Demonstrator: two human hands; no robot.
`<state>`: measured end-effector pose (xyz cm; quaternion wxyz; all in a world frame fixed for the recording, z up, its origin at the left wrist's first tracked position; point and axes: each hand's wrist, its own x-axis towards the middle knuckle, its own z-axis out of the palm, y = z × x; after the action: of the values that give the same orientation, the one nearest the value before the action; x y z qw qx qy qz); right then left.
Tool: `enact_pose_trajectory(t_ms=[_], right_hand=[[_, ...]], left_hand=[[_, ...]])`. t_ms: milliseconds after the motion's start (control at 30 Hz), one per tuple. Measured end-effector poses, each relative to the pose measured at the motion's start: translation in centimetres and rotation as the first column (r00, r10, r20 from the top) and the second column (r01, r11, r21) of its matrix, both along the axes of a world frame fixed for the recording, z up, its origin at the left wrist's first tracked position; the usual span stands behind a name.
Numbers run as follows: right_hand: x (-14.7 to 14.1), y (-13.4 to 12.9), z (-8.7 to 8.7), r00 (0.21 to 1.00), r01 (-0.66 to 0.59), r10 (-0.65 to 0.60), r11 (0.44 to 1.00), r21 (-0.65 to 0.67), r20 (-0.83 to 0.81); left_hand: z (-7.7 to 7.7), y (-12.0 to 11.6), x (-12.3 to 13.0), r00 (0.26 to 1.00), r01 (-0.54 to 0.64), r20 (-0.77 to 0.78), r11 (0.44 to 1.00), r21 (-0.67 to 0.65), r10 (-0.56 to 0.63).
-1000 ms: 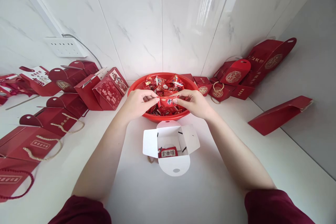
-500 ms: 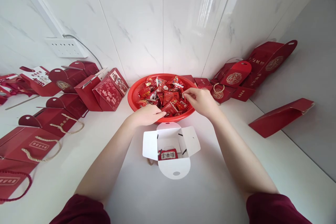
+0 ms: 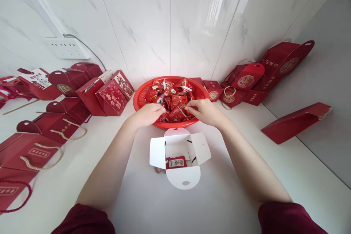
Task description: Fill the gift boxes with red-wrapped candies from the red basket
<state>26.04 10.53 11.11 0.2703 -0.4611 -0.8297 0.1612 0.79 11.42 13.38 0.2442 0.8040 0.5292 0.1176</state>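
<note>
A red plastic basket point(image 3: 139, 97) stands against the wall, filled with small red wrapped snack packets point(image 3: 177, 113). Over its front left rim reaches my left hand point(image 3: 149, 113), thumb and fingers pinched together at the packets; what they hold is hidden. My right hand point(image 3: 203, 111) comes over the front right rim with curled fingers closed among the packets, and I cannot make out anything in them. In front of the basket sits an open box point(image 3: 182, 139), white inside, flaps spread. A red packet with a pale label point(image 3: 176, 162) lies in it.
Red gift boxes with rope handles point(image 3: 38, 151) line the left side. More red boxes point(image 3: 245, 80) are stacked at the back right, and a single red box point(image 3: 296, 122) lies near the right wall. A socket strip point(image 3: 66, 48) is on the tiled wall.
My left hand has drawn back a little to the left and its fingers have closed into a pinch. My right hand has moved down and left, deeper over the packets.
</note>
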Motion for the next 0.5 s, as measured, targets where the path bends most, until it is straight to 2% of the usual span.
enact_pose_trajectory(t_ms=[67, 167, 233, 300, 367, 500], right_hand=[[-0.2, -0.2, 0.0, 1.000, -0.019, 0.019, 1.000, -0.007, 0.001], [-0.7, -0.6, 0.1, 0.994, -0.106, 0.103, 0.992, -0.072, -0.042], [-1.3, -0.5, 0.3, 0.970, -0.224, 0.203, 0.958, -0.177, -0.130], [-2.2, 0.1, 0.5, 0.936, -0.342, 0.298, 0.897, -0.280, -0.188], [-3.4, 1.3, 0.7, 0.923, -0.383, 0.377, 0.874, -0.300, -0.081], [-6.2, 3.8, 0.3, 0.885, -0.348, 0.388, 0.918, -0.189, 0.255]], left_hand=[[0.4, 0.1, -0.8, 1.000, -0.023, 0.014, 0.998, 0.056, 0.022], [0.9, 0.1, -1.7, 1.000, -0.016, -0.025, 0.998, 0.066, 0.018], [1.0, 0.0, -2.0, 0.999, -0.014, -0.039, 0.998, 0.059, 0.016], [1.0, -0.1, -2.0, 1.000, 0.001, -0.027, 0.998, 0.063, 0.001], [1.0, -0.1, -1.9, 0.999, 0.026, -0.028, 0.997, 0.071, -0.024], [1.0, -0.4, -1.8, 0.997, -0.005, -0.075, 0.992, 0.128, 0.015]])
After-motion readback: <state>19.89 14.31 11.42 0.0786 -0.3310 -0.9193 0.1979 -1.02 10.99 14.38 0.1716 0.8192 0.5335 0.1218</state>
